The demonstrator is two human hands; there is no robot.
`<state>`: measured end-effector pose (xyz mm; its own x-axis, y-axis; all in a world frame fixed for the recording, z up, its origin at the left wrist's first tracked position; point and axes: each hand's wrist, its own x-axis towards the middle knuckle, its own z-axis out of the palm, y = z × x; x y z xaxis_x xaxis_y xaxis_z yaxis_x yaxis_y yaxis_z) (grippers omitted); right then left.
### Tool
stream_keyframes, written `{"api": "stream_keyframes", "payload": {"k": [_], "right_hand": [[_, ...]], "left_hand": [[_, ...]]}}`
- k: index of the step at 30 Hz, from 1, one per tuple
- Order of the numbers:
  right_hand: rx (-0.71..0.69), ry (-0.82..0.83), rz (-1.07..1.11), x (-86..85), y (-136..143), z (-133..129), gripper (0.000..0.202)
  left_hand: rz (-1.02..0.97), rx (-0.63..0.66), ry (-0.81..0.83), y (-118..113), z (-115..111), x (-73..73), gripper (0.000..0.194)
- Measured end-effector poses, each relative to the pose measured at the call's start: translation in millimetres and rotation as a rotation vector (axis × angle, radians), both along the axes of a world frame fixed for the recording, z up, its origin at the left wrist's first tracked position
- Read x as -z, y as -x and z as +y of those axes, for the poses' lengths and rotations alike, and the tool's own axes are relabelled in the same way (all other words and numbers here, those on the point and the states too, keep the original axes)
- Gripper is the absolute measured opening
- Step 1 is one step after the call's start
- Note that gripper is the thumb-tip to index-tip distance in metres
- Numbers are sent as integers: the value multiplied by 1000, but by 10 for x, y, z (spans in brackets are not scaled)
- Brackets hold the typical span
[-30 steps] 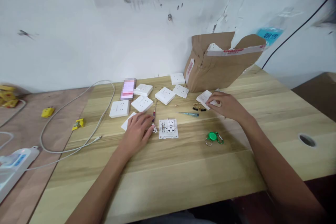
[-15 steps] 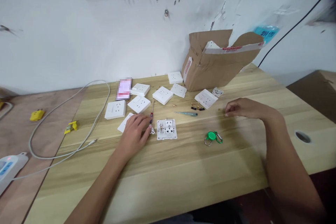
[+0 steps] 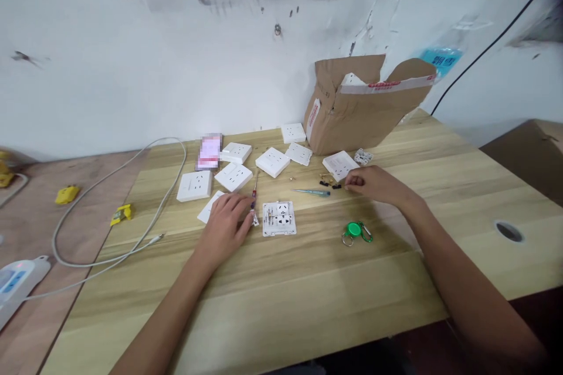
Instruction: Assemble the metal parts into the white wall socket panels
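Note:
My left hand [image 3: 226, 221] lies palm down on the table, its fingers loosely spread, partly covering a white socket cover [image 3: 210, 207]. By its fingertips are a small screwdriver [image 3: 255, 186] with a dark red and blue handle and a small white part [image 3: 255, 218]. An opened wall socket [image 3: 279, 218] with metal contacts showing lies to its right. My right hand [image 3: 373, 183] has its fingers curled in a pinch; what they hold, if anything, is hidden. Close to them are small black parts [image 3: 336, 186], small brass pieces [image 3: 326, 176] and a white socket panel [image 3: 341, 165].
Several white sockets [image 3: 272, 162] lie toward the wall, beside a phone [image 3: 209, 151]. A torn cardboard box [image 3: 360, 117] stands behind. In front lie a teal pen-like tool [image 3: 312, 192] and a green key reel [image 3: 353, 229]. A white cable [image 3: 127, 254] loops at left.
My right hand has moved left across the table to the small black parts and the socket panel, which now sits slightly turned. My left hand stays in place.

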<state>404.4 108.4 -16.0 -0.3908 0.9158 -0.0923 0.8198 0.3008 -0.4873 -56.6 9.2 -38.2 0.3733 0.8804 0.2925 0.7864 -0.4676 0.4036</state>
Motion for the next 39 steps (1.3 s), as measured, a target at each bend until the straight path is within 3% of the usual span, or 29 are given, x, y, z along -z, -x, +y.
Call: {"api": "stream_keyframes", "payload": {"k": [7, 13, 18, 21, 24, 27, 30, 34, 39], "right_hand": [[-18, -279, 35, 154, 651, -146, 11], [-74, -521, 17, -48, 912, -47, 22], [-165, -365, -46, -346, 836, 324, 18], [-261, -317, 15, -412, 921, 473, 20], [-370, -404, 121, -318, 1149, 532, 24], [-389, -478, 86, -132, 1332, 549, 38], [-374, -461, 51, 36, 1326, 561, 54], [-396, -412, 91, 161, 1155, 596, 63], [-380, -448, 56, 198, 1056, 637, 49]], "left_hand": [[18, 1, -3, -13, -3, 2, 31], [-6, -8, -12, -13, 9, 31, 29], [-96, 33, -16, -15, 43, -136, 27], [-20, 85, -31, -150, 237, -301, 27], [92, 42, -59, -380, 647, -343, 39], [134, -45, -58, -621, 1094, -249, 58], [165, -102, -17, -780, 1320, -171, 62], [105, -126, -66, -722, 1218, -244, 59], [-292, -310, 47, -251, 969, -416, 51]]}}
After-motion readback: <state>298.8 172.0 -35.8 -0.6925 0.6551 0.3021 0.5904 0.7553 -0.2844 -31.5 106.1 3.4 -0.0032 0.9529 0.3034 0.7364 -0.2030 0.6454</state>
